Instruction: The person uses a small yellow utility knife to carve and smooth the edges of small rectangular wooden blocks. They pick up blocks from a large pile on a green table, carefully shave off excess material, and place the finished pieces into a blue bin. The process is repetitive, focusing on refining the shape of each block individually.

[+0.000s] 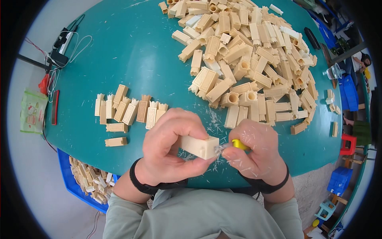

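My left hand (169, 147) is closed round a cream rectangular plastic piece (200, 147), whose end points to the right. My right hand (254, 149) grips a small yellow-handled knife (239, 144); most of its handle is hidden in the fist. Its greyish tip is at or very near the end of the cream piece, but I cannot tell whether they touch. Thin white shavings (213, 117) cling to the right hand and lie on the table around both hands.
A large heap of beige hollow pieces (246, 59) covers the table's far right. Several similar pieces (130, 111) stand grouped to the left. A blue bin (69, 181) of pieces sits below the green table's (131, 51) left edge. A power strip (61, 47) with cables is far left.
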A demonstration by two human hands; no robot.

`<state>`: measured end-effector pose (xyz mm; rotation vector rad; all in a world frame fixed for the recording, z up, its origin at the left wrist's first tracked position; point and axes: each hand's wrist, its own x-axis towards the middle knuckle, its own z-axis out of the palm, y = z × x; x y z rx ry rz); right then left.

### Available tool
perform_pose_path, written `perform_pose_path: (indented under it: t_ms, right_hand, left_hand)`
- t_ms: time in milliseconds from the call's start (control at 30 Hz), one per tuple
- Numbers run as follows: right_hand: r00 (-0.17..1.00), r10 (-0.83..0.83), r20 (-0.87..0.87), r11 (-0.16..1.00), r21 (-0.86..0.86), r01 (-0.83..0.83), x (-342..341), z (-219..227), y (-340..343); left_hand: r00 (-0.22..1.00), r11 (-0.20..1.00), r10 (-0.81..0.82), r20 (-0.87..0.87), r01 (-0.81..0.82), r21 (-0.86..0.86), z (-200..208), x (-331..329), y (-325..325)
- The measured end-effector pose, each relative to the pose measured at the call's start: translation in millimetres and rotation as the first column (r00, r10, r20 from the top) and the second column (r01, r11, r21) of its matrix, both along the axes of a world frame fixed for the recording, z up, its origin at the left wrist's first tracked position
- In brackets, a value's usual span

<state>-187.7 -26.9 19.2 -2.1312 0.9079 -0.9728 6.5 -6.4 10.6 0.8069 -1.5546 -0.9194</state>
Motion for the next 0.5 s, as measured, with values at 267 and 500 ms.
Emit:
perform_pose_path:
  t_ms: [267, 500]
  right_hand:
    - [0.998, -0.055, -0.019, 0.998, -0.029, 0.054, 1.0, 0.9, -0.2]
    - [0.964, -0.265, 0.017, 0.945, 0.206, 0.256, -4.5, -1.3, -6.2]
  left_hand:
    - [0.997, 0.996, -0.054, -0.049, 0.057, 0.073, 1.2, 1.0, -1.7]
    - [0.944, 0.943, -0.331, 0.018, 0.329, 0.051, 4.1, 3.8, -0.7]
